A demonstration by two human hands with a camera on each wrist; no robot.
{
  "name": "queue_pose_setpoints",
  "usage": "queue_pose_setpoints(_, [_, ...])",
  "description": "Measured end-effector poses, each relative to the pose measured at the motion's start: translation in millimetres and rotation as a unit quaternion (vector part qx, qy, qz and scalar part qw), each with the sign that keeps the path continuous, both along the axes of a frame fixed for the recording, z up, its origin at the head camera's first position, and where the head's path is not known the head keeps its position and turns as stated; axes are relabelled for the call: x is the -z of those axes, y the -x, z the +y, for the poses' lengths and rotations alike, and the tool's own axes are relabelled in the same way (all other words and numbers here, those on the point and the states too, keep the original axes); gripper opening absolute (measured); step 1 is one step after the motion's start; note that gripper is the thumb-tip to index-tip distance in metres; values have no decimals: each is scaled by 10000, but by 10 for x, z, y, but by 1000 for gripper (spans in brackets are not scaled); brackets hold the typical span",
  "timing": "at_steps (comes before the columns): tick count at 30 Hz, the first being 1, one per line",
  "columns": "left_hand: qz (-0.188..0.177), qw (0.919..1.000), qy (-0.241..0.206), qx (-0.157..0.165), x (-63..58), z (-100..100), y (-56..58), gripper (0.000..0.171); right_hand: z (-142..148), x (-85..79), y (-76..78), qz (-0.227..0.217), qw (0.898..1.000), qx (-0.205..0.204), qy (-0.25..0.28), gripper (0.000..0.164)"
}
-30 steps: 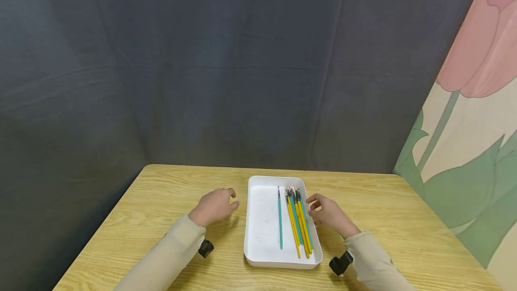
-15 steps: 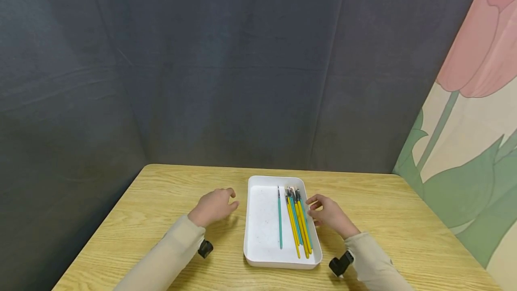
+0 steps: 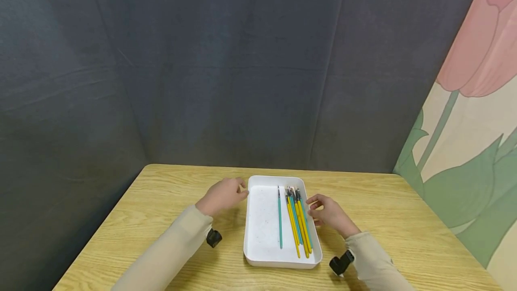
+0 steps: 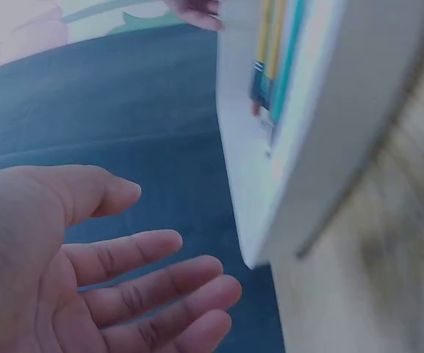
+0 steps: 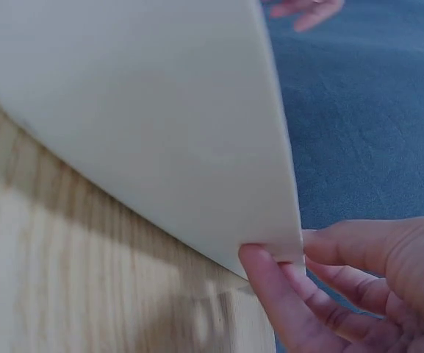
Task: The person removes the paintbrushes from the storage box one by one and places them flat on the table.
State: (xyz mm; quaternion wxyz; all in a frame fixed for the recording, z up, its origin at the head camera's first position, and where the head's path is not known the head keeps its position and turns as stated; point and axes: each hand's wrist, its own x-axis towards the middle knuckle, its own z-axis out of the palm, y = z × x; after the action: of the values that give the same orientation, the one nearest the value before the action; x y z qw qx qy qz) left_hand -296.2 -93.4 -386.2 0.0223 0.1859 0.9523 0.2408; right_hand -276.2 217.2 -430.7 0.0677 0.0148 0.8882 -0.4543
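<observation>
A white rectangular tray (image 3: 260, 237) stands on the table. Inside, several yellow and teal paintbrushes (image 3: 299, 223) lie bunched along its right side, bristles toward the far end. One teal paintbrush (image 3: 280, 223) lies apart near the middle. My left hand (image 3: 221, 196) is beside the tray's far left corner; the left wrist view shows its fingers spread and relaxed, holding nothing, with a gap to the tray. At the right wall my right hand (image 3: 329, 213) holds the rim: in the right wrist view a fingertip (image 5: 259, 261) presses the outer wall and the thumb tip passes behind the edge.
The wood-grain table (image 3: 186, 176) extends to both sides of the tray. A dark curtain (image 3: 242, 66) hangs behind and to the left. At the right is a wall (image 3: 464, 138) painted with a tulip. Small black cameras (image 3: 214, 238) sit on both wrists.
My left hand has moved forward and to the right, closer to the tray's far left corner. The right hand, tray and paintbrushes look the same.
</observation>
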Motion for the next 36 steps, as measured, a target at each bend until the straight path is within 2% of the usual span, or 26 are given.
queue_pose_setpoints(6, [-239,9982,-447,306,-185,207,63,23,-2,-4,17,-11,10000,-28,-49,27])
queue_pose_setpoints(10, [-554,9933,-917,425,-203,352,116,15,-7,-10,27,-23,10000,-44,-75,26])
queue_pose_setpoints(16, [-1254,9762,-1725,392,-81,535,178,13,-2,-5,38,-69,9999,-56,-107,26])
queue_pose_setpoints(21, [-1585,9663,-2021,152,56,691,200,11,1,4,41,-97,9999,-41,-91,26])
queue_pose_setpoints(29, [-1989,9586,-1979,-482,251,904,234,4,12,-2,38,-131,9999,-52,-4,26])
queue_pose_setpoints(32, [-2219,9533,-1956,-603,284,952,228,4,16,-8,37,-149,9999,-65,17,26])
queue_pose_setpoints(36, [-2361,9507,-1870,-735,296,992,217,6,17,-9,36,-170,9998,-71,5,26])
